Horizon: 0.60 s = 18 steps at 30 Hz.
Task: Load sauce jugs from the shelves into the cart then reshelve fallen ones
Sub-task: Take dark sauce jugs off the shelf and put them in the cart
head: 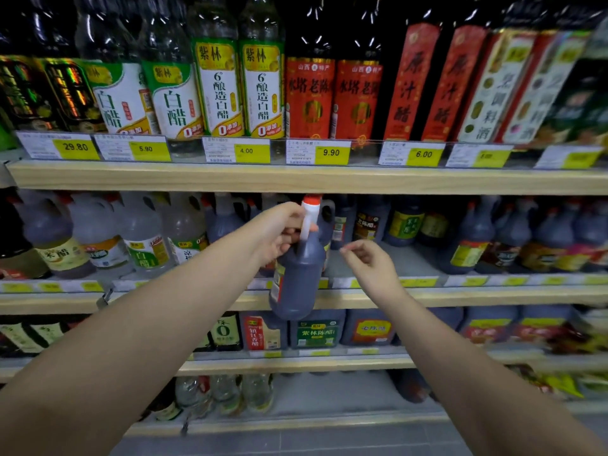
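Left hand (279, 232) is gripping the neck of a dark plastic sauce jug with red-white cap (297, 274), hanging clear of the wooden middle shelf (493, 296). Right hand (370, 261) is loosely curled, holding nothing. Cart isn't showing; loading looks far from finished.

Yellow price tags (331, 153), white-vinegar bottles (217, 87)

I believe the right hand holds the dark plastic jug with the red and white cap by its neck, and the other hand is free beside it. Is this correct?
Not quite: in the head view the left hand holds the dark plastic jug with the red and white cap by its neck, and the right hand is free beside it.
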Tool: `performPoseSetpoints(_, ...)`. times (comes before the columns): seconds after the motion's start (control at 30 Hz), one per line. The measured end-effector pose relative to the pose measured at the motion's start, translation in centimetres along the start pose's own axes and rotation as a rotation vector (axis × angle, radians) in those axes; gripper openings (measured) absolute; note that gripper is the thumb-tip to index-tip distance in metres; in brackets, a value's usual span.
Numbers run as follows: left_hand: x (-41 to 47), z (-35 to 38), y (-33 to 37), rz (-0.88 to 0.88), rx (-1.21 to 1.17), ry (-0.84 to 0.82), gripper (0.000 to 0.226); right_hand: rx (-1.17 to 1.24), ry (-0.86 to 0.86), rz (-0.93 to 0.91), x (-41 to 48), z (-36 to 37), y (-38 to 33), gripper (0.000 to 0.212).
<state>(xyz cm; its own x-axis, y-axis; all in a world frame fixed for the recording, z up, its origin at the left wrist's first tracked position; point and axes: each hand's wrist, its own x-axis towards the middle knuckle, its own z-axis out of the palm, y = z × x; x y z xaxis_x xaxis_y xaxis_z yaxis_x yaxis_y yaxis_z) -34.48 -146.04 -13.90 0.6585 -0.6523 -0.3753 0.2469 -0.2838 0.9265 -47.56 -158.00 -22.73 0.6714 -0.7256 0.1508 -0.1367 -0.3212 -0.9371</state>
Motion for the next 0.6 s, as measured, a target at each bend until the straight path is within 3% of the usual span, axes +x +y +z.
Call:
performPoseSetpoints(0.1, -0.3, 1.0, 0.4, -0.043, -0.094, -0.067, 0.026, -0.101, -0.009, -0.060, -1.8, -0.1, -0.3, 0.018)
performPoseSetpoints(0.2, -1.0, 2.4, 0.5, -0.096, -0.203, -0.128, 0.037, -0.305, -0.007, -0.049, -2.8, 0.2, -0.3, 0.058)
performPoseSetpoints(0.37, -2.1, 5.1, 0.7, -0.127, -0.361, -0.220, 0.034, -0.553, 0.197, 0.052, -4.1, 1.8, -0.6, 0.106)
performPoseSetpoints(0.47, -2.7, 6.3, 0.9, -0.129, -0.386, -0.272, 0.032, -0.550, 0.331, 0.114, -4.0, 2.5, -0.7, 0.110)
performPoseSetpoints(0.6, -2.7, 6.7, 0.7, -0.115, -0.308, -0.343, 0.016, -0.435, 0.388, 0.070, -3.2, 1.4, 0.1, 0.094)
